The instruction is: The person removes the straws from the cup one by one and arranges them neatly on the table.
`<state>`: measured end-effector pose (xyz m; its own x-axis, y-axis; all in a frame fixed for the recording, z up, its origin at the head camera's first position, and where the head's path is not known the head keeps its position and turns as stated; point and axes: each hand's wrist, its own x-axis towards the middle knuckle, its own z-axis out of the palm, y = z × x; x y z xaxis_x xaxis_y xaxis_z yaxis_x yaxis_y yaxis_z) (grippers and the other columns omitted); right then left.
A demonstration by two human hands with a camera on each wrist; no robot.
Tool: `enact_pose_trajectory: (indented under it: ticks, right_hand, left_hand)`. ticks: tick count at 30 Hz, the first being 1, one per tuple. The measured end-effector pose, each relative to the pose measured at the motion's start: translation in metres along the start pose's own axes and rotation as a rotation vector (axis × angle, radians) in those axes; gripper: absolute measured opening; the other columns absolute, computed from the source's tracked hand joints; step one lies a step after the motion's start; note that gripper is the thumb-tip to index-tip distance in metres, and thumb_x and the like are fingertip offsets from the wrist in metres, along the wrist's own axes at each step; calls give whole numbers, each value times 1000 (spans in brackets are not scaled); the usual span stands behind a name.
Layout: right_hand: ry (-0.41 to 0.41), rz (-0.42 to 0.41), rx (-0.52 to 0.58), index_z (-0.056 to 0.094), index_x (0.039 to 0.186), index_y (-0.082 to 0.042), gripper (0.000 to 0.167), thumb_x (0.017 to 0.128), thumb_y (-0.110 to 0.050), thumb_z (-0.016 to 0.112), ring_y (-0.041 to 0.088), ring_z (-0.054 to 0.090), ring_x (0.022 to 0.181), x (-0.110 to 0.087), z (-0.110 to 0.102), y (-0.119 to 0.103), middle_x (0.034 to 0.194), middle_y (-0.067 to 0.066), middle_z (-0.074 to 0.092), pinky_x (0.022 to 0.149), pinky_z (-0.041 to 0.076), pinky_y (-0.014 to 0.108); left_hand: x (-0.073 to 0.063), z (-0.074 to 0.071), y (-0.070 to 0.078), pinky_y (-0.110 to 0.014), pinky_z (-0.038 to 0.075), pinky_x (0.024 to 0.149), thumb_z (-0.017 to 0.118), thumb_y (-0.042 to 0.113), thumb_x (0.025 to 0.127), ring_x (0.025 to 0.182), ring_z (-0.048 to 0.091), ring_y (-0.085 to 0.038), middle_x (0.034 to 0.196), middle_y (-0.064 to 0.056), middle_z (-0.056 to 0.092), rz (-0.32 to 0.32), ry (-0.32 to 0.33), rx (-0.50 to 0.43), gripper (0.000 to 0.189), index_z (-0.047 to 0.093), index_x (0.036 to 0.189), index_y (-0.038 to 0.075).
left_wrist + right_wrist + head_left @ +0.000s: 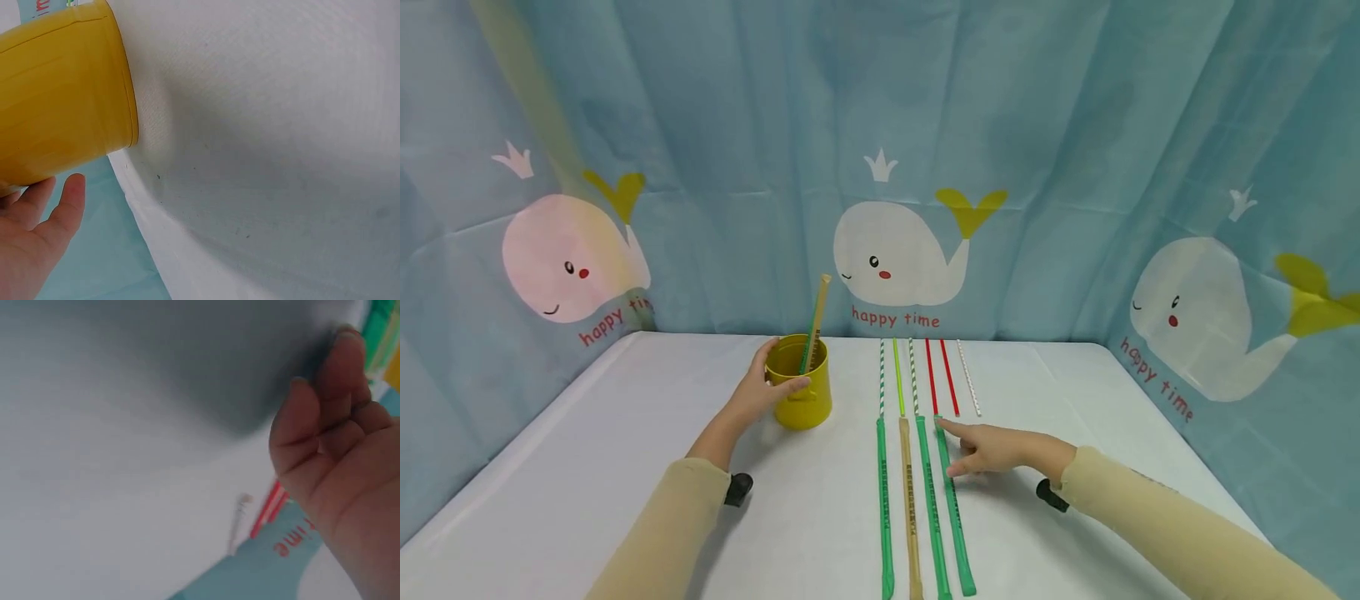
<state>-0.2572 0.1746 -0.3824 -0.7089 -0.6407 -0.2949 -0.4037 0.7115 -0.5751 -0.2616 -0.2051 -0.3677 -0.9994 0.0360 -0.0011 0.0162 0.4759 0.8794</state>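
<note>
My left hand (pixel 762 385) holds a small yellow bucket (pixel 805 408) at its left side, thumb along the front and fingers toward the back. Inside the bucket lean a tan wrapped straw (pixel 820 310) and a green one (pixel 809 346). In the left wrist view, two fingertips (pixel 75 184) show beside the bucket wall. My right hand (pixel 996 448) points its index finger at the top end of the rightmost green wrapped straw (pixel 958 533), its thumb lower at the same straw. The right wrist view shows the other fingers (pixel 347 437) bent toward the palm.
Left of that straw lie another green wrapped straw (pixel 934 508), a tan one (pixel 912 508) and a further green one (pixel 884 500). Beyond them is a row of thin straws: green-striped (pixel 882 375), lime (pixel 898 375), red (pixel 931 375) and white (pixel 968 375). A whale-print curtain (pixel 1045 275) borders the white table (pixel 1075 392).
</note>
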Motion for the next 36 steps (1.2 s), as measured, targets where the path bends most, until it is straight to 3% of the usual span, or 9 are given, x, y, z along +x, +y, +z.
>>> enact_pose_trajectory:
  ticks: [5, 11, 15, 18, 25, 31, 36]
  right_hand:
    - [28, -63, 40, 33, 150, -1, 69, 95, -28, 64, 19, 52, 69, 16, -23, -21, 77, 6, 57, 63, 45, 32]
    - [86, -125, 142, 44, 144, -1, 55, 98, -26, 60, 39, 60, 84, 47, -38, -48, 92, 19, 63, 76, 51, 50]
    - [146, -126, 226, 49, 141, -4, 49, 99, -26, 59, 37, 61, 88, 71, -40, -64, 95, 15, 65, 77, 51, 47]
    - [216, -114, 311, 48, 142, -6, 50, 99, -29, 59, 33, 61, 93, 91, -38, -75, 102, 9, 66, 79, 51, 42]
    - [356, -74, 556, 37, 149, -7, 59, 99, -31, 57, 31, 56, 115, 131, -27, -101, 133, 14, 57, 101, 43, 52]
    - [405, -63, 683, 27, 153, -5, 68, 99, -29, 59, 32, 43, 133, 155, -21, -121, 140, 15, 52, 110, 33, 49]
    - [430, -68, 778, 23, 154, -6, 70, 98, -25, 61, 30, 41, 136, 171, -19, -132, 142, 16, 50, 112, 31, 47]
  left_hand:
    - [-1, 0, -2, -63, 19, 111, 69, 54, 85, 140, 18, -48, 159, -22, 10, 11, 6, -15, 106, 0, 156, 16]
    - [1, 0, -3, -60, 18, 113, 68, 45, 89, 142, 16, -46, 159, -21, 8, 2, -7, -25, 101, -2, 157, 16]
    - [0, 0, -2, -60, 18, 113, 67, 43, 91, 142, 16, -46, 159, -21, 8, 7, -3, -22, 99, -1, 157, 16]
    - [0, 2, -2, -60, 18, 113, 67, 44, 91, 142, 16, -46, 160, -20, 7, 6, -2, -18, 99, -1, 157, 16]
    - [1, 4, -5, -60, 19, 112, 68, 44, 90, 141, 18, -46, 159, -21, 10, 2, 10, -16, 100, -1, 156, 15]
    - [1, 3, -3, -60, 18, 113, 67, 43, 91, 142, 17, -46, 159, -20, 9, 19, 10, -21, 99, -1, 156, 14]
    - [1, 4, -4, -60, 19, 112, 67, 43, 91, 142, 16, -45, 160, -20, 8, 23, 12, -18, 98, 0, 156, 13]
